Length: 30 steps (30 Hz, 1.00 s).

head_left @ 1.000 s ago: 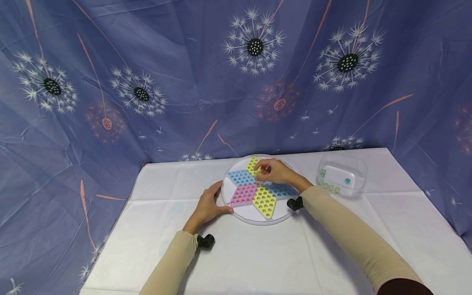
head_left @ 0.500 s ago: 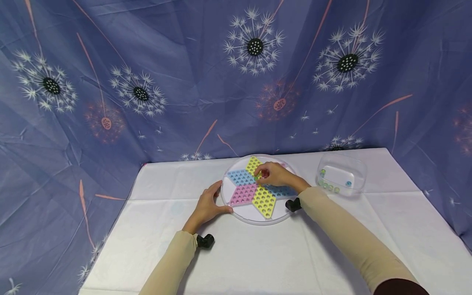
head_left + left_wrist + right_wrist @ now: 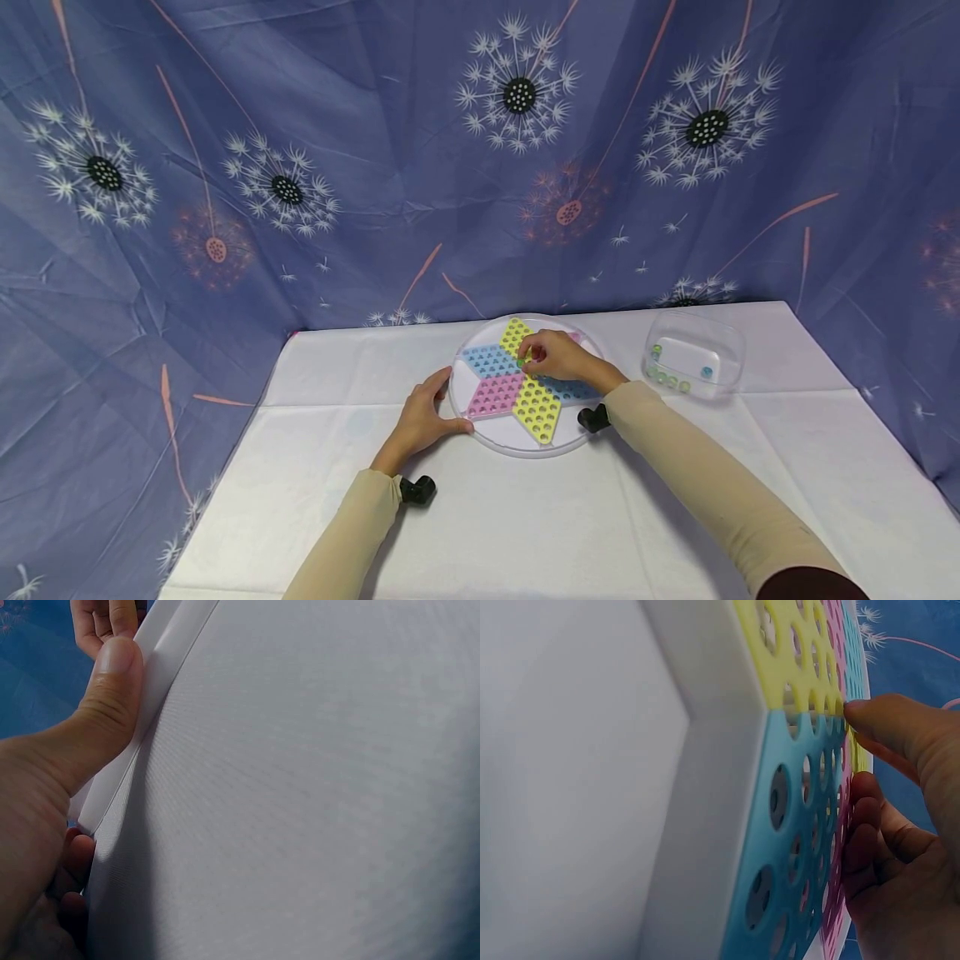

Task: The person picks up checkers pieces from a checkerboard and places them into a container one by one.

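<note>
A round white Chinese checkers board point(image 3: 498, 436) with a yellow, pink and blue star of holes lies on the table. My left hand point(image 3: 422, 419) grips its left rim, thumb at the front edge; the left wrist view shows that thumb point(image 3: 112, 705) against the white rim. Over the star's centre, my right hand point(image 3: 558, 354) pinches a small green marble point(image 3: 521, 363) at its fingertips. In the right wrist view the right hand point(image 3: 900, 802) is close above the holes, and the marble is hidden there.
A clear plastic box point(image 3: 731, 346) stands to the board's right, holding several green-yellow marbles and a blue one point(image 3: 707, 372). White cloth point(image 3: 525, 525) covers the table. A blue dandelion-print curtain point(image 3: 390, 167) hangs behind it.
My right hand has lowered slightly toward the board's centre, and the green marble has come into sight at its fingertips. The left hand stays on the rim.
</note>
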Each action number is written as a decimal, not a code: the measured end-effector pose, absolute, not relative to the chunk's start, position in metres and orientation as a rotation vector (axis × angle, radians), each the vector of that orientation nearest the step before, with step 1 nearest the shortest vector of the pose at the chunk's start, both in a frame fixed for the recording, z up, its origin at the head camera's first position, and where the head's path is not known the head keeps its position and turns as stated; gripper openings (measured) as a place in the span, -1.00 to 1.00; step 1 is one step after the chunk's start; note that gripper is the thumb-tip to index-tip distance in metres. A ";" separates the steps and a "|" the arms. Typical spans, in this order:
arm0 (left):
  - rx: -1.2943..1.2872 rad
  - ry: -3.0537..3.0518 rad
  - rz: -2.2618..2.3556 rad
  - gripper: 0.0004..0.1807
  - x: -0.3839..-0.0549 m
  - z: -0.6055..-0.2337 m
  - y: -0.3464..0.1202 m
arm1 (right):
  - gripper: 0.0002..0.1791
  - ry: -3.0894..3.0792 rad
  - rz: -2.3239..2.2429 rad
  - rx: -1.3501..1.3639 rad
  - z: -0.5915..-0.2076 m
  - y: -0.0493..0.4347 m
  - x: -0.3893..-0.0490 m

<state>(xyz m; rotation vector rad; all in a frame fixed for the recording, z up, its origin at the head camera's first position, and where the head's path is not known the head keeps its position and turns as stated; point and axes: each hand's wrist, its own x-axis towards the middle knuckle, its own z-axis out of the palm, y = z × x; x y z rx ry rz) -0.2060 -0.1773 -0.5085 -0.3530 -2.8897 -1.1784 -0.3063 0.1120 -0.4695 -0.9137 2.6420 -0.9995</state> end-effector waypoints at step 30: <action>-0.346 -2.889 -1.189 0.25 -0.205 -0.508 -0.177 | -0.87 2.655 -0.960 -0.973 -0.460 0.110 -0.306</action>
